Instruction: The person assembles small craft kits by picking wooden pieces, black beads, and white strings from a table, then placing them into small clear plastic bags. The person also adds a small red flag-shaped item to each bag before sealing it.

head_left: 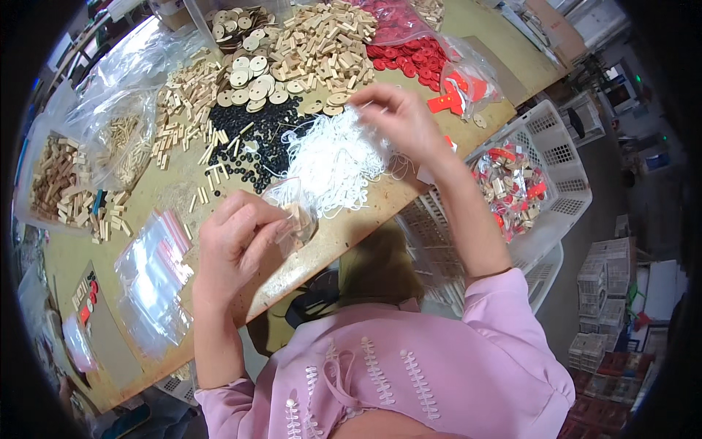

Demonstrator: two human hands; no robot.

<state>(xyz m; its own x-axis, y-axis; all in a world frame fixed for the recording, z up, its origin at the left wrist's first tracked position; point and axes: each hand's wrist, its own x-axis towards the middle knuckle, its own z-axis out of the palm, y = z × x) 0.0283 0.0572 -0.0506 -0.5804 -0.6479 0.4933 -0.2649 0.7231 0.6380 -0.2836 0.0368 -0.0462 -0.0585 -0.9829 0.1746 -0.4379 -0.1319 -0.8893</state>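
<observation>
My left hand (243, 235) is closed on a small clear plastic bag (298, 228), pinching its edge near the table's front edge. Pale wooden pieces show inside the bag. Just right of it lies a tangled heap of white strings (333, 164). Over the far right side of this heap is my right hand (398, 121), its fingers bent and smeared by motion. Whether a string is between them cannot be made out. Behind the heap are small black beads (245, 132) and round wooden discs (256, 79), each with small holes.
Wooden blocks (322, 44) and red discs (413, 57) are piled at the back. Flat red pieces (447, 101) lie at right. Clear zip bags (155, 271) are stacked at left, near a box of blocks (55, 175). A white crate (559, 150) of filled bags stands beside the table.
</observation>
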